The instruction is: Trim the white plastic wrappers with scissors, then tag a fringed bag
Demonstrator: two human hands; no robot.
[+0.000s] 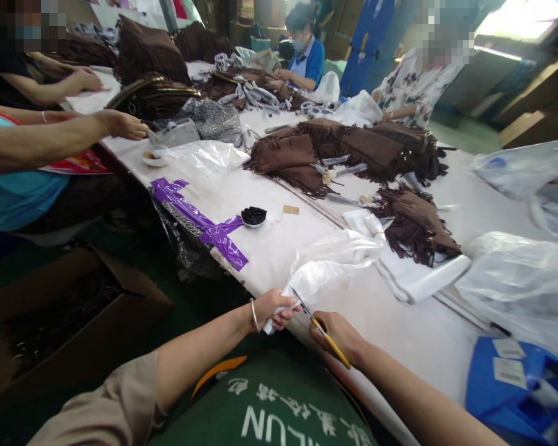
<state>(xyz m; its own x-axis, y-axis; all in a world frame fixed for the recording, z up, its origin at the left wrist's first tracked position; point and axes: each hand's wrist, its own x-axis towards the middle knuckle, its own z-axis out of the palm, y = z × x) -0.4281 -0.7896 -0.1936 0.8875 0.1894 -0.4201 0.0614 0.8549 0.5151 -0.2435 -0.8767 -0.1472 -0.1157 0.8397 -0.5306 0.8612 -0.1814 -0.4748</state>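
Note:
My left hand (275,310), with a bracelet at its wrist, is closed around the bunched end of a clear plastic bag (325,266) at the table's near edge. The rest of the bag stretches up and right over the white table. Just to the right, my right hand (337,334) holds scissors with yellow handles (331,348). Their blades point up and left and meet the plastic beside my left fingers. Whether the blades are parted is hard to tell.
Brown fringed cloth items (288,155) lie across the white table (279,244). A small dish of black pieces (253,216) is ahead, near purple tape (214,232). At right are a plastic roll (439,279) and blue object (506,384). A person's hand (125,124) reaches in at left.

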